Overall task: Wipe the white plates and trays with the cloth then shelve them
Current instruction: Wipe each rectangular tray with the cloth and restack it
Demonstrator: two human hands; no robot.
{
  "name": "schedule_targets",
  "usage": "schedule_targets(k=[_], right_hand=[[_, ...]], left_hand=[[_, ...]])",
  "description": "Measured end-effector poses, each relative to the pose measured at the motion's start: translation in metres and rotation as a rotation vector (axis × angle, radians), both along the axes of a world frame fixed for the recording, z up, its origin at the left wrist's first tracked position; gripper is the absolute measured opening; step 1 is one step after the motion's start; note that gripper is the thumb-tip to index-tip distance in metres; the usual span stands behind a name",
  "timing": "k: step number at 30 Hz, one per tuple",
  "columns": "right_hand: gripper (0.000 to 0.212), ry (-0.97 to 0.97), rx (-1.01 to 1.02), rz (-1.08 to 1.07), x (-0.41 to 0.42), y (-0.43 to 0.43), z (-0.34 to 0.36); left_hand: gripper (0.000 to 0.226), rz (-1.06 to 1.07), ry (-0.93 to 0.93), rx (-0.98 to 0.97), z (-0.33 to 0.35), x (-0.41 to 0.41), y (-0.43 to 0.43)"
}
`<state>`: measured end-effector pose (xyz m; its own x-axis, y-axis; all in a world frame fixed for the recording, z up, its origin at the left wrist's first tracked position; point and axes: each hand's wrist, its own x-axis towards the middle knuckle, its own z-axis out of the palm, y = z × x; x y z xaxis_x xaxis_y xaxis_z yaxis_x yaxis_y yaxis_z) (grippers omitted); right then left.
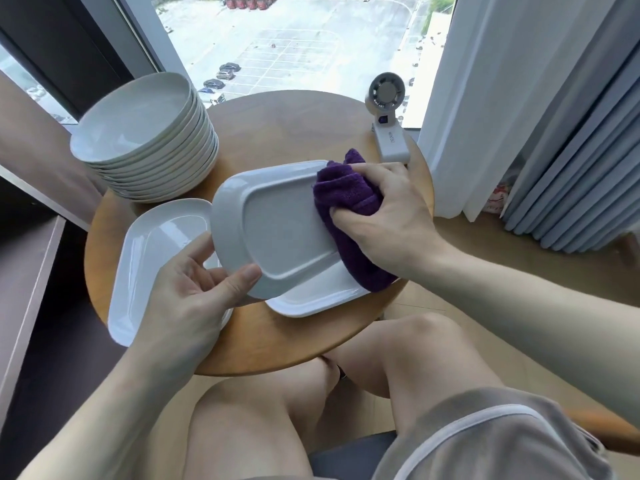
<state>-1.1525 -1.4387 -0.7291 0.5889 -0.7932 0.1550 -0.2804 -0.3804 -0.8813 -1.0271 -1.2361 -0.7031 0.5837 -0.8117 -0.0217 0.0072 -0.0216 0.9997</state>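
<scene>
You are gripping the upturned tray (277, 230) over the table's (277, 344) middle in your left hand (194, 271) and rubbing its underside with the cloth (349, 199) bunched in your right hand (384, 216), while two trays beneath (318, 299) and the plate stack (145, 140) at the far-left edge are seemingly awaiting shelving.

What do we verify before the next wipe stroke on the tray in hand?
1. Grip: left hand holds the held tray at its near edge, thumb on top: ok.
2. Contact: right hand presses the cloth on the tray: ok.
3. Tray is underside up; top side already wiped: cannot tell.
4. Tray clear of the second tray below it: cannot tell.
5. Room: fan sits right behind the right hand: not ok.
6. The plate stack fully on the table: cannot tell.
</scene>
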Motion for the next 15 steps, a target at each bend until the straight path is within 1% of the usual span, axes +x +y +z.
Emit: schedule_targets(k=[2, 4, 7, 8, 10, 12, 13, 15], right_hand=[[0.042, 0.010, 0.016, -0.010, 0.000, -0.002, -0.002], [0.040, 0.019, 0.042, -0.016, 0.000, -0.005, -0.003], [0.036, 0.036, 0.070, -0.013, 0.001, -0.008, -0.004], [0.034, 0.040, 0.076, -0.007, 0.001, -0.008, -0.004], [0.033, 0.046, 0.086, -0.002, 0.001, -0.007, -0.004], [0.034, 0.049, 0.089, 0.004, 0.001, -0.006, -0.003], [0.035, 0.049, 0.087, 0.009, 0.000, -0.006, -0.003], [0.035, 0.049, 0.089, 0.015, 0.000, -0.005, -0.003]], left_hand=[[0.042, 0.022, -0.070, -0.001, 0.001, -0.004, 0.000], [0.036, 0.066, -0.190, 0.015, 0.000, -0.009, 0.002], [0.015, 0.152, -0.362, 0.025, -0.005, -0.015, 0.004], [0.012, 0.185, -0.435, 0.032, -0.007, -0.016, 0.005], [0.009, 0.247, -0.662, 0.064, -0.009, -0.016, 0.007], [0.016, 0.326, -0.940, 0.084, -0.008, -0.014, 0.008], [0.019, 0.369, -1.055, 0.076, -0.006, -0.012, 0.008], [0.017, 0.443, -1.248, 0.055, -0.001, -0.006, 0.008]])
